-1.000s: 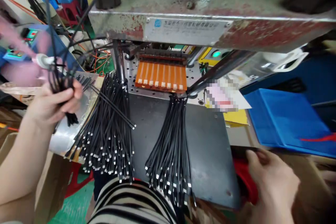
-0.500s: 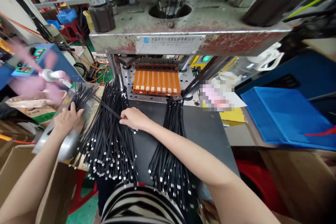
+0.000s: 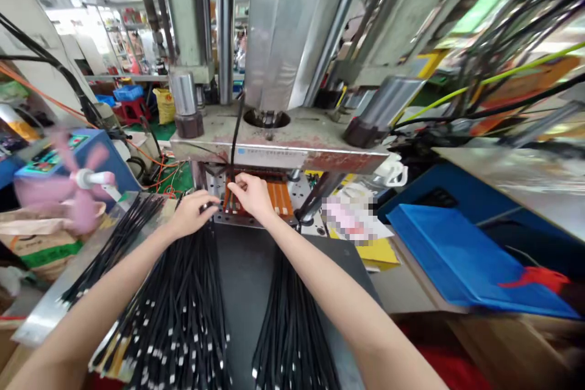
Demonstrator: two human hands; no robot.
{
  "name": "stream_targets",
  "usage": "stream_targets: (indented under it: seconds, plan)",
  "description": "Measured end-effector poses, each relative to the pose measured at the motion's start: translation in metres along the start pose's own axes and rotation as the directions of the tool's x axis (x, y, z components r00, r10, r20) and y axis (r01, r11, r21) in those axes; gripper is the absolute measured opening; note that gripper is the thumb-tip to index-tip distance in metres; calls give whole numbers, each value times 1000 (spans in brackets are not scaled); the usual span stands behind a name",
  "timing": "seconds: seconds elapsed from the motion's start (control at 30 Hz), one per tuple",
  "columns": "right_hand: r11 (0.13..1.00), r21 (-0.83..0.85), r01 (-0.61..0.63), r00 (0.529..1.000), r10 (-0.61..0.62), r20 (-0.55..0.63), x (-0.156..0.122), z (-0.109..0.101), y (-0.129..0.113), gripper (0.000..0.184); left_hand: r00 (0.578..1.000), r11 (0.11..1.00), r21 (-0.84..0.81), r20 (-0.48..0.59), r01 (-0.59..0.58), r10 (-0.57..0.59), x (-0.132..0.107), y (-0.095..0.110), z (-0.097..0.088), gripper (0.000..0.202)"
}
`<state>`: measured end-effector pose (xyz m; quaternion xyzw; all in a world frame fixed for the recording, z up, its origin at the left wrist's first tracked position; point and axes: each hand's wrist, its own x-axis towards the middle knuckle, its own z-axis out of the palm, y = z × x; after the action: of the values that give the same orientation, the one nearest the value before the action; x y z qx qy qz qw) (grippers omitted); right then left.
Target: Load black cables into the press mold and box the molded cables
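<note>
I hold the black cable [image 3: 236, 137] upright above the left part of the orange fixture [image 3: 282, 198]. The right hand [image 3: 252, 196] is in front of the fixture, thumb and index finger pinched on the cable, forearm slanting in from the front right. The left hand [image 3: 192, 216] is just left of the fixture, knuckles up, fingers curled around a small dark piece [image 3: 206, 206] I cannot identify. A cable bundle [image 3: 292, 323] lies in front of the fixture.
</note>
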<state>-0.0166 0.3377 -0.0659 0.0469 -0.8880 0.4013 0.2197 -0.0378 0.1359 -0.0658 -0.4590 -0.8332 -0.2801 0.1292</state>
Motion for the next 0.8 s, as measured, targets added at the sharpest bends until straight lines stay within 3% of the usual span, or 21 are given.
stream_targets:
  seconds: [0.13, 0.23, 0.3, 0.4, 0.57, 0.67, 0.8]
  plan:
    - [974, 130, -188, 982, 187, 19, 25, 5, 19, 18, 974, 974, 6, -13, -227, 227, 21, 0, 24, 18]
    - [963, 151, -225, 974, 218, 66, 24, 5, 21, 10, 946, 944, 76, -22, -322, 324, 19, -9, 35, 20]
    - [969, 131, -207, 977, 199, 75, 18, 1, 19, 7, 944, 937, 141, -39, -320, 329, 13, -11, 40, 22]
    - [987, 60, -151, 988, 148, 46, 7, -4, 16, 6, 956, 931, 224, 15, -289, 293, 5, -5, 42, 29]
    - [988, -115, -106, 993, 111, 46, 11, -2, 18, 8, 947, 927, 273, 264, -257, 185, 5, 12, 27, 52]
    - [944, -303, -131, 990, 139, 2, 26, -1, 21, 13, 937, 939, 281, 337, -199, 98, 23, 15, 21, 58]
    - [839, -495, -225, 971, 236, -42, 23, -9, 17, 23, 922, 942, 334, 369, -17, -115, 64, 10, 32, 57]
